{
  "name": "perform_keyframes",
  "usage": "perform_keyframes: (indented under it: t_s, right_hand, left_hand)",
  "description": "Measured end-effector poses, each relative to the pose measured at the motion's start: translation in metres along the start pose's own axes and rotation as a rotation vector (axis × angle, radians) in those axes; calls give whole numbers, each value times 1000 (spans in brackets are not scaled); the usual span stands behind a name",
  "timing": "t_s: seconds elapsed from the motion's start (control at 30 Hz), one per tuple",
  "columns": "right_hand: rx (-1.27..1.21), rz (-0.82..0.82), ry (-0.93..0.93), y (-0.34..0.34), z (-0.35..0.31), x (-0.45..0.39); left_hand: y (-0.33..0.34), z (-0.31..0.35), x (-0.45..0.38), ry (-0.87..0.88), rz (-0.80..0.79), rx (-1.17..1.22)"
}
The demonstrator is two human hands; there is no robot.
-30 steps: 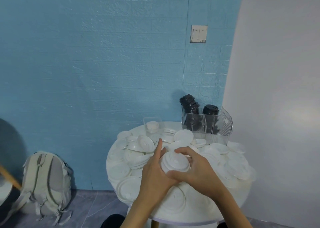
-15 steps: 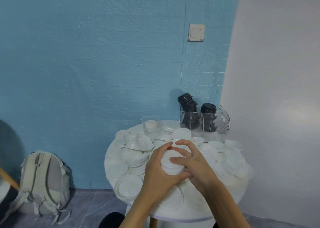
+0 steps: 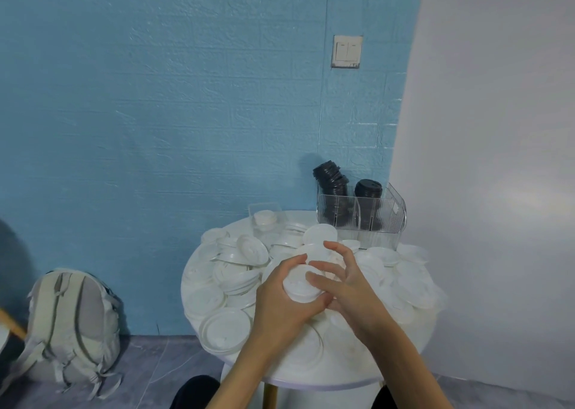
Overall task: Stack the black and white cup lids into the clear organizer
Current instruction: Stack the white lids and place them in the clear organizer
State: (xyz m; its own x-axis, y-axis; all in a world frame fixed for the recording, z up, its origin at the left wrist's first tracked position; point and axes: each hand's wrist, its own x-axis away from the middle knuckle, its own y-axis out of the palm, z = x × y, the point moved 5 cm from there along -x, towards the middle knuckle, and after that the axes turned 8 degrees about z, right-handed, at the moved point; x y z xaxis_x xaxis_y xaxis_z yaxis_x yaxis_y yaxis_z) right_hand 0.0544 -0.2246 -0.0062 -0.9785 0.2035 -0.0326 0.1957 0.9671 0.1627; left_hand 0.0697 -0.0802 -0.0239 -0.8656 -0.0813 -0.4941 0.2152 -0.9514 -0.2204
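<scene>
Low in the centre of the frame, the left hand (image 3: 281, 296) cups a small nested stack of white round plastic cup lids (image 3: 300, 285), fingers and thumb curled round its rim. The right hand (image 3: 343, 279) hovers against the stack's right side with fingers spread and bent; one fingertip touches the top lid, but it does not appear to clamp anything. The step in hand looks like squaring up the stack. To do it well, the left hand should hold the rims evenly while the right presses the top lid flat, so each lid seats fully and none sits tilted.

Around and beyond the hands, loose white lids (image 3: 230, 279) lie heaped over the round white table (image 3: 311, 380), some overlapping, so a careless lift could drag neighbours off the edge.

Farther back, right of centre, the clear ribbed plastic organizer (image 3: 362, 214) stands at the table's far rim, two stacks of black lids (image 3: 367, 189) already in its compartments. The left stack leans; white lids should go in upright, in a free compartment.
</scene>
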Motion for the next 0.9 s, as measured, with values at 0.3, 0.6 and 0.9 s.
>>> perform_keyframes:
  t_s: [0.3, 0.6, 0.9]
  right_hand:
    - [714, 195, -267, -73, 1, 6]
    - [1133, 67, -270, -74, 36, 18]
    - [868, 226, -304, -74, 33, 17]
  left_hand:
    - [-14, -10, -6, -13, 41, -21]
    - [-9, -12, -3, -14, 62, -7]
    - [-14, -12, -4, -6, 86, -3]
